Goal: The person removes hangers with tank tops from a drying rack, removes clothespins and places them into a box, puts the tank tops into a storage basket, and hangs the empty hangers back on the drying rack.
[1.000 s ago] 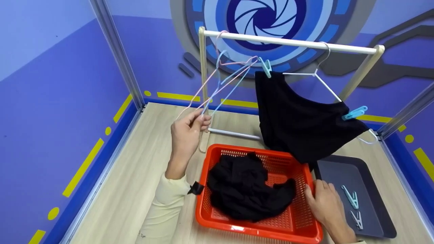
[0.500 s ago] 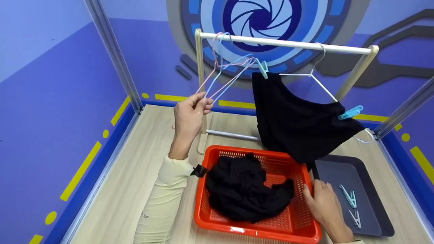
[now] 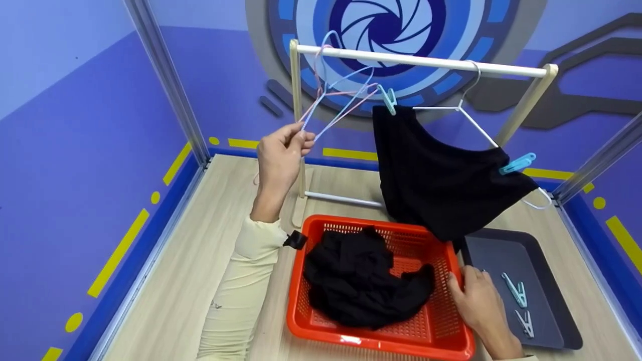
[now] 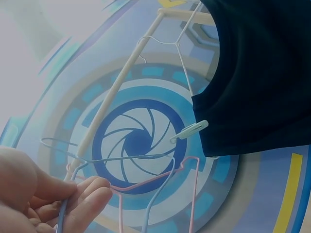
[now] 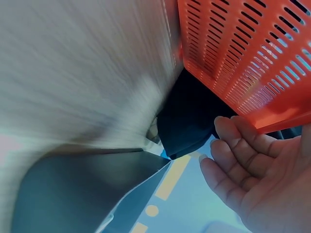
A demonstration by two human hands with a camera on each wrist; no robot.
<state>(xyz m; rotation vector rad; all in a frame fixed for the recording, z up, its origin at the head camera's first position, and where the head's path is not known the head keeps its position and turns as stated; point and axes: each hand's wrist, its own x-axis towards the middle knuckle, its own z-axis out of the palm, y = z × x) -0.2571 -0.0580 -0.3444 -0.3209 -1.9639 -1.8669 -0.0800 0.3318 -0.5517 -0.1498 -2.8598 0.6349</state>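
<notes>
My left hand [image 3: 281, 155] pinches one arm of a blue wire hanger [image 4: 62, 213] between thumb and fingers. The hanger's hook rises just above the white rail [image 3: 401, 58] at its left end. Right there, a pink hanger [image 4: 195, 187] hangs from the rail, overlapping the blue one. My right hand [image 3: 481, 303] rests at the right rim of a red basket [image 3: 378, 343], thumb over the edge. Its fingers lie loosely along the basket's outer side in the right wrist view. Bunched black cloth [image 3: 361, 278] lies inside the basket.
A black garment [image 3: 441, 175] hangs from a white hanger [image 3: 481, 129], with a light green clothespin [image 3: 389, 100] and a blue clothespin [image 3: 518, 163] at its corners. A grey tray [image 3: 541, 291] holds two clothespins [image 3: 516, 291]. Patterned walls surround the wooden tabletop [image 3: 165, 281].
My left hand has risen with the blue hanger, whose hook has moved from below the rail to above it. The right hand stays at the basket's rim.
</notes>
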